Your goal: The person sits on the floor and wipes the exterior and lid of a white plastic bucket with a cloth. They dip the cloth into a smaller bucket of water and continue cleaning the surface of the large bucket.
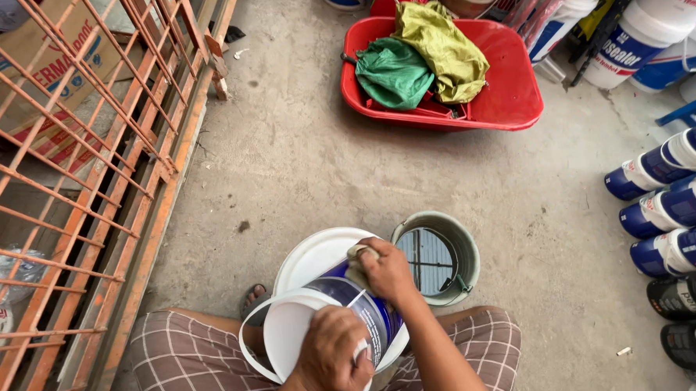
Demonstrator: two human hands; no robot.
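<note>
Paint bucket [360, 296], white with a blue label, lies tilted on the person's lap, near centre. Left hand [332, 362] grips its rim with closed fingers; right hand [384, 270] presses a cloth [358, 254] against its side, fingers curled. One grey pail [453, 238] of water stands just right. Far off, one red tub [515, 86] holds two cloth bags.

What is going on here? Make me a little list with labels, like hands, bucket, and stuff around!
Left hand: grips the rim of the white and blue plastic paint bucket
Right hand: presses a pale cloth on the bucket's side
Bucket: tilted on its side over a white round lid
Beside it: grey metal pail, upright, open
Further off: red plastic tub holding green and yellow cloths
Floor: bare concrete
</note>
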